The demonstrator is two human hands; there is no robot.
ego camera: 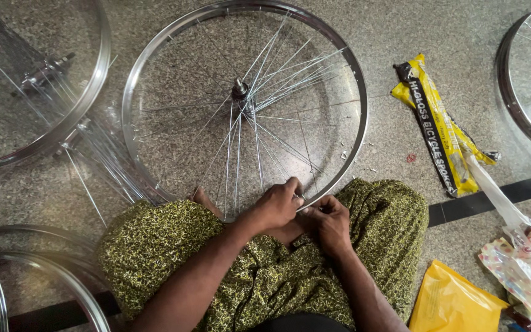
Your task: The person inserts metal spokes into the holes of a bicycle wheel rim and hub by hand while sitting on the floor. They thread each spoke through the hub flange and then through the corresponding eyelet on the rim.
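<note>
Shiny half-spoked wheel rim [155, 49], left hand [276, 205] and right hand [330, 222] pinching its near edge

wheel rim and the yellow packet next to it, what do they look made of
Wheel rim: looks like bright polished metal, perhaps chromed steel, judging by its mirror-like shine. Yellow packet: seemingly thin plastic film; it is glossy and crinkled.
</note>
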